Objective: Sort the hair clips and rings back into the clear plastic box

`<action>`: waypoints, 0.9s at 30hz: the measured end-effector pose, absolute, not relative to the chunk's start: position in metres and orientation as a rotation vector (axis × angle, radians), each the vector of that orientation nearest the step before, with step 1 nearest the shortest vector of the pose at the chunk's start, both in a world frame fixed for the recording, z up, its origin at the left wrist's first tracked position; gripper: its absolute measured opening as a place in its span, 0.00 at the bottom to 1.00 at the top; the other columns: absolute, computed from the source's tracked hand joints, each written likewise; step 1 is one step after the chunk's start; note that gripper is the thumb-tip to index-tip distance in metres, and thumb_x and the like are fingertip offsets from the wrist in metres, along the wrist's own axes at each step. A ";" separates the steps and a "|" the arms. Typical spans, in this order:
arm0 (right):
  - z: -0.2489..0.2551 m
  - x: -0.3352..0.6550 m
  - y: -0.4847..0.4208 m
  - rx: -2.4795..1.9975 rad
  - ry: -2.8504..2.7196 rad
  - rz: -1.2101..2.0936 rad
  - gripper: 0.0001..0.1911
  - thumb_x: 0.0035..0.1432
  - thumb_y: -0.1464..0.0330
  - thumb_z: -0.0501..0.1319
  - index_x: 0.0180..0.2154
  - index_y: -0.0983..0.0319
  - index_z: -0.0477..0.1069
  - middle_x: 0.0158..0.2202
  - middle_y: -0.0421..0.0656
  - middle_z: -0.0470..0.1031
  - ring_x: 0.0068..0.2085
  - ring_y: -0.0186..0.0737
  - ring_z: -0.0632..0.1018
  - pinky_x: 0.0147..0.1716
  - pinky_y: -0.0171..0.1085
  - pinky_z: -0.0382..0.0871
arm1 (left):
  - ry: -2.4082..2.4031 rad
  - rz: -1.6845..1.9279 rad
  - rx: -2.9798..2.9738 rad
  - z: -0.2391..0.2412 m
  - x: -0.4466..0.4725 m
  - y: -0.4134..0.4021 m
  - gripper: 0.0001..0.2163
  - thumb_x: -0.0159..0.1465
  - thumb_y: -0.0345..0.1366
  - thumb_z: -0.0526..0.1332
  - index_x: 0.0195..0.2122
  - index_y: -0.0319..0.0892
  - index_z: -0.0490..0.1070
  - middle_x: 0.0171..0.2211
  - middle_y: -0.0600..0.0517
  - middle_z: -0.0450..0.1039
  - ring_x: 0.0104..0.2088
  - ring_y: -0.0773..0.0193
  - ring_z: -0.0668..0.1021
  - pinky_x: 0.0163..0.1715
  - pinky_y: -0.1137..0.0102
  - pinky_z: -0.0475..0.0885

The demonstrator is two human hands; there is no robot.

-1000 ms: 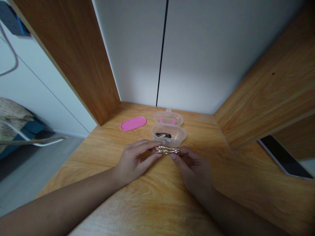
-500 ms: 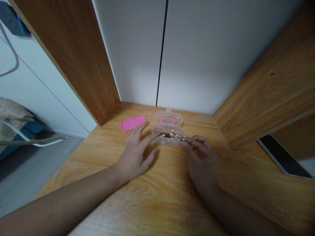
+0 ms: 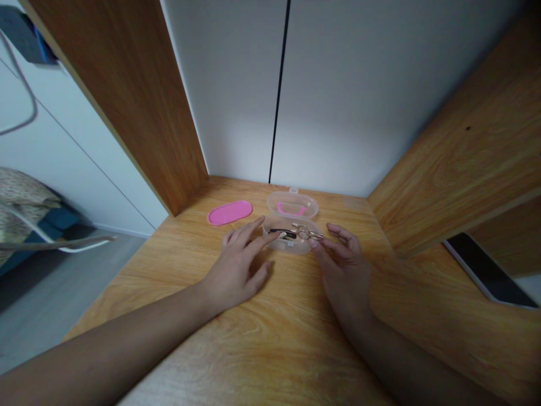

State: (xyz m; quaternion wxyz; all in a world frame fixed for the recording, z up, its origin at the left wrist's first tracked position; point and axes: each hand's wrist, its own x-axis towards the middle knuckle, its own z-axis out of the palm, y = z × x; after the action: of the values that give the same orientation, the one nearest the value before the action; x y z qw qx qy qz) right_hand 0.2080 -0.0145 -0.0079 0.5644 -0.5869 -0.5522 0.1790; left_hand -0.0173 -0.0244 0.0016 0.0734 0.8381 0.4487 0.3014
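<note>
Right hand (image 3: 343,269) pinches the near end of a gold hair clip (image 3: 307,232) between thumb and fingertips, the clip lying across the rim of a small clear plastic box (image 3: 291,239) with its far end over the inside. A black hair clip (image 3: 282,232) already lies in that box. Left hand (image 3: 238,266) rests palm down on the wooden surface (image 3: 270,332), fingers loosely spread, two fingertips touching the box's left wall as if to steady it; it grips nothing.

As a judgement, the step in hand is laying the gold clip into the box beside the black one. What it calls for is a small tilt and a loosened pinch so that the clip drops clear of the rim, while the left fingertips keep the light box from sliding.

Behind the box its hinged clear lid (image 3: 292,205) lies open and flat, with something pink inside it. A pink oval piece (image 3: 229,213) sits to the left, well apart from both hands. The surface is hemmed by a wooden panel (image 3: 127,101) on the left, a slanted wooden panel (image 3: 460,158) on the right and a white wall (image 3: 338,90) close behind, so open room lies mainly toward the person. A dark phone (image 3: 486,270) lies off to the right.
</note>
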 end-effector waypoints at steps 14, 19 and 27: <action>-0.011 0.209 -0.011 -1.355 -1.274 0.497 0.11 0.55 0.56 0.69 0.35 0.55 0.83 0.55 0.46 0.71 0.58 0.50 0.73 0.62 0.55 0.63 | 1.333 0.901 2.518 0.000 -0.017 -0.024 0.26 0.65 0.35 0.60 0.65 0.50 0.61 0.70 0.43 0.53 0.67 0.45 0.61 0.61 0.48 0.60; -0.010 0.210 -0.011 -1.385 -1.403 0.511 0.14 0.60 0.55 0.64 0.41 0.53 0.83 0.58 0.47 0.69 0.59 0.50 0.71 0.64 0.56 0.61 | 1.347 0.892 2.522 -0.001 -0.018 -0.024 0.26 0.65 0.35 0.59 0.65 0.50 0.60 0.70 0.42 0.53 0.67 0.46 0.61 0.61 0.49 0.59; -0.010 0.208 -0.012 -1.293 -1.398 0.506 0.16 0.60 0.59 0.64 0.49 0.55 0.79 0.55 0.48 0.71 0.56 0.48 0.73 0.59 0.54 0.67 | 1.353 0.875 2.525 0.002 -0.017 -0.026 0.24 0.67 0.36 0.58 0.65 0.49 0.59 0.70 0.41 0.53 0.68 0.47 0.60 0.61 0.50 0.59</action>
State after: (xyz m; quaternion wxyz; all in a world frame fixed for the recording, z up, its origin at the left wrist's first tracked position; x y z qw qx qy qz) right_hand 0.2075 -0.0124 -0.0097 0.5526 -0.5469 -0.5914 0.2140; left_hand -0.0172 -0.0256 0.0023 0.0729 0.8407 0.4505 0.2914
